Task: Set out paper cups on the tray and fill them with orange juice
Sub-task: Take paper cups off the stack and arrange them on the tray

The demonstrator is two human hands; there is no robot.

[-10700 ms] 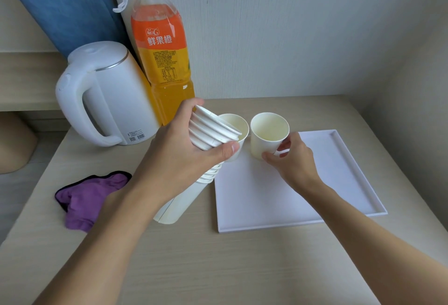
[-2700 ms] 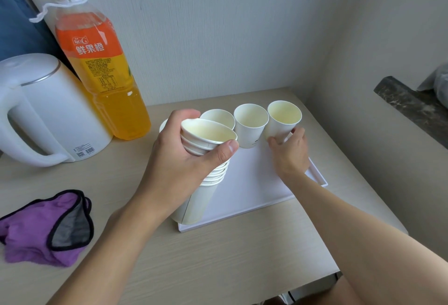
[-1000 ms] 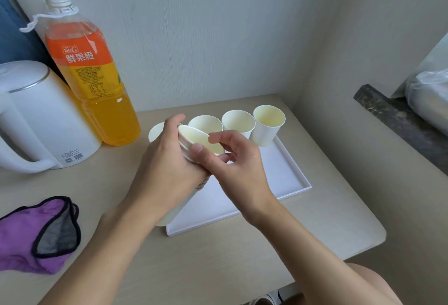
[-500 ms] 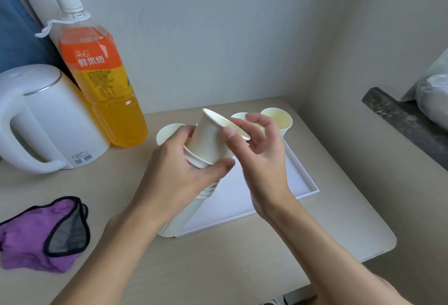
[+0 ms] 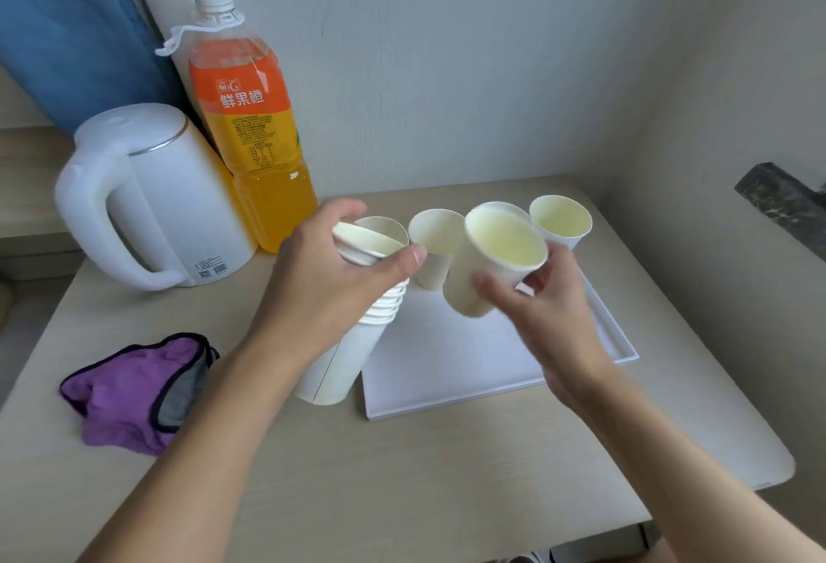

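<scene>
**A:** One loose cup [image 5: 491,267] is in your right hand [image 5: 549,307], fingers closed round its lower wall. It hangs above the tray [image 5: 447,365], touching nothing else, and it is tilted: the mouth faces up and toward you, the base points down and to your left. Its long axis leans, so you'd need to bring it upright before the base meets the tray.

**B:** And where does it go from that grip?

**A:** Down and a little toward you, I'd judge. Three cups show along the tray's far edge: one [image 5: 384,227] behind your left hand, one [image 5: 436,245] beside it, and one [image 5: 561,220] at the right end. A fourth may sit behind the held cup, but I cannot tell. The bare tray surface lies below your right hand, and that hand is the nearer one.

**B:** What is your left hand doing?

**A:** Your left hand [image 5: 339,289] is clamped on the stack of cups [image 5: 353,339], thumb across the top rim. The stack leans, base on the bench [image 5: 402,473] just beside the tray's left edge, mouth tipped toward the right.

**B:** Anything else around?

**A:** The juice bottle [image 5: 250,128], capped, stands at the back beside the kettle [image 5: 147,200]; a purple cloth [image 5: 134,392] lies well apart on the left. No cup holds juice yet.
</scene>
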